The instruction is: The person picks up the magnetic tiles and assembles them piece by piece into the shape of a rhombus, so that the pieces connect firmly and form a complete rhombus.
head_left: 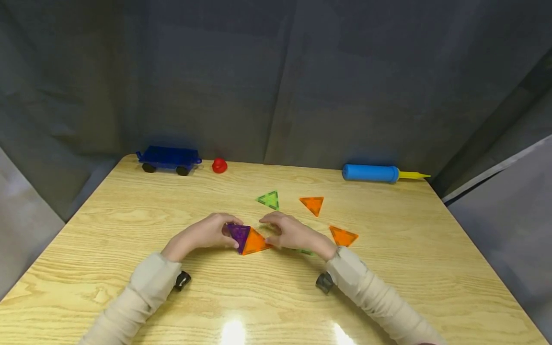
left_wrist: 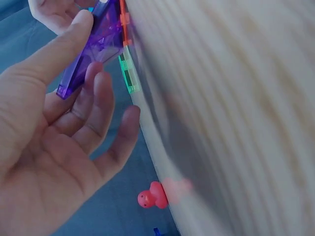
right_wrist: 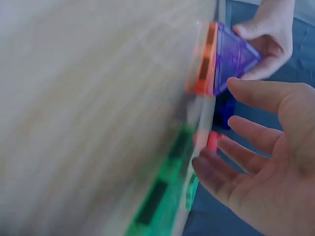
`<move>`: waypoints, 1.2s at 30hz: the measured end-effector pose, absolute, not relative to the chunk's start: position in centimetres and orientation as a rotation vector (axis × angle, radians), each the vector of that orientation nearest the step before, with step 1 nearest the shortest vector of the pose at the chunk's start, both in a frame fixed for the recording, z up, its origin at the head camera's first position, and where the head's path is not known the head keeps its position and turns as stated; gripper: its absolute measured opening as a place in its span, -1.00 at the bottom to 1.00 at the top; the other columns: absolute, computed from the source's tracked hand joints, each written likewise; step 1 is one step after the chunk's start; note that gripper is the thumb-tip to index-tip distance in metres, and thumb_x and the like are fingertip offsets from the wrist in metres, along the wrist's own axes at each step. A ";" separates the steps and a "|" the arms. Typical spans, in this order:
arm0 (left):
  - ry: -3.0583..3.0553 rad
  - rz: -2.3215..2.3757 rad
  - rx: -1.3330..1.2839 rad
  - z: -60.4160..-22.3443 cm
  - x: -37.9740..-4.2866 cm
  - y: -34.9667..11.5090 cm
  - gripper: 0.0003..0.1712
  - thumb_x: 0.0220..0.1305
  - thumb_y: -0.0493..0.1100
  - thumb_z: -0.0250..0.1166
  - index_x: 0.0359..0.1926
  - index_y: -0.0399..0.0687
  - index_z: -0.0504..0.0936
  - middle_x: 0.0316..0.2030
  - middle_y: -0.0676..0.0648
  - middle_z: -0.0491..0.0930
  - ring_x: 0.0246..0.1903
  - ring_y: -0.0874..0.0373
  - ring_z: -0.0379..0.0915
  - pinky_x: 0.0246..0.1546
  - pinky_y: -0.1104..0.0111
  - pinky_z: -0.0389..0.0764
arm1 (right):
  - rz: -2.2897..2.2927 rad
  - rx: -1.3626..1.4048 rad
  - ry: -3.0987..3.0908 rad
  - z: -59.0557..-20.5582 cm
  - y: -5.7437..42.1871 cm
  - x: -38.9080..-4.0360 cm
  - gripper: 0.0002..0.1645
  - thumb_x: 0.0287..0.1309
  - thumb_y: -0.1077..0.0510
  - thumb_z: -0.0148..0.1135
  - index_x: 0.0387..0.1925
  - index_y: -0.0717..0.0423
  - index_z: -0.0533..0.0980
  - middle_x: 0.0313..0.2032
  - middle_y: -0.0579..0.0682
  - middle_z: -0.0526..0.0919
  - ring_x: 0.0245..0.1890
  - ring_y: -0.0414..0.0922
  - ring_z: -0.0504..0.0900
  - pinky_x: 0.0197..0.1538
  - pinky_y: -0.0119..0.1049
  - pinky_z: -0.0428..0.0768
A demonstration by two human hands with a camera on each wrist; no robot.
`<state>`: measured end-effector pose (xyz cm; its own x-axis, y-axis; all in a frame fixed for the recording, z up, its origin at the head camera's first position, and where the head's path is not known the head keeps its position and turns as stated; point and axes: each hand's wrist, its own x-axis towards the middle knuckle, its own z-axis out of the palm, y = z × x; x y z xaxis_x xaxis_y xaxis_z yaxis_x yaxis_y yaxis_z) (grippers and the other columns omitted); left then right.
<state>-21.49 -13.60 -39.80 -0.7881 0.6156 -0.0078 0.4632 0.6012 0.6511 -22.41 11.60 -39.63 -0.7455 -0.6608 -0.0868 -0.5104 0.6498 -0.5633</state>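
Purple translucent triangular tile [head_left: 239, 235] is raised at a tilt near the middle of a pale wood-grain table [head_left: 276, 297], pinched between the thumb and fingers of the left hand [head_left: 210, 231]. One edge meets an orange triangular tile [head_left: 254, 241] lying flat just to its right. The right hand [head_left: 293, 232] is loose, its fingers apart around the far corner of that orange tile; whether its thumb touches the corner, I cannot tell. A green triangular tile [head_left: 305, 251] is partly hidden beneath the right wrist. Farther out lie two more orange triangles [head_left: 343, 235] and another green triangle [head_left: 270, 199]. Along the back edge, left to right, are a blue wheeled toy wagon [head_left: 168, 157], a red toy duck [head_left: 219, 166] and a blue hand pump [head_left: 371, 173] with a yellow nozzle [head_left: 414, 175], before a dark grey curtain [head_left: 207, 81].
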 end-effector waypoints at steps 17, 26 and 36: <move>2.589 0.935 0.824 -39.6 -21.3 -13.7 -0.40 0.06 -0.16 0.45 0.13 -0.30 0.53 -0.07 -0.19 0.59 -0.34 0.24 0.44 -0.29 0.42 0.52 | -0.715 -0.726 2.525 -39.9 13.5 -25.1 -0.10 0.24 -0.04 0.22 0.46 0.07 0.03 0.42 0.14 0.11 0.39 0.12 0.14 0.35 0.02 0.20; 2.586 0.921 0.805 -39.6 -21.2 -13.8 -0.39 0.08 -0.16 0.44 0.15 -0.29 0.51 -0.04 -0.20 0.58 -0.32 0.23 0.45 -0.28 0.42 0.53 | -0.650 -0.743 2.552 -40.2 13.6 -25.1 -0.14 0.24 -0.06 0.21 0.44 0.11 0.09 0.40 0.15 0.17 0.38 0.11 0.16 0.35 -0.01 0.21; 2.592 0.908 0.796 -39.7 -21.3 -13.9 -0.39 0.09 -0.14 0.43 0.16 -0.28 0.51 -0.04 -0.20 0.57 -0.31 0.20 0.44 -0.26 0.39 0.53 | -0.684 -0.826 2.536 -40.1 14.2 -23.2 -0.32 0.25 -0.02 0.21 0.34 0.08 0.27 0.30 0.13 0.35 0.29 0.10 0.32 0.28 0.01 0.32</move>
<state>-21.31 -13.85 -39.72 -0.8086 0.5830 -0.0793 0.4061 0.6506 0.6417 -23.21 14.19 -40.10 -0.7524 -0.6262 -0.2045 -0.4383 0.7077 -0.5542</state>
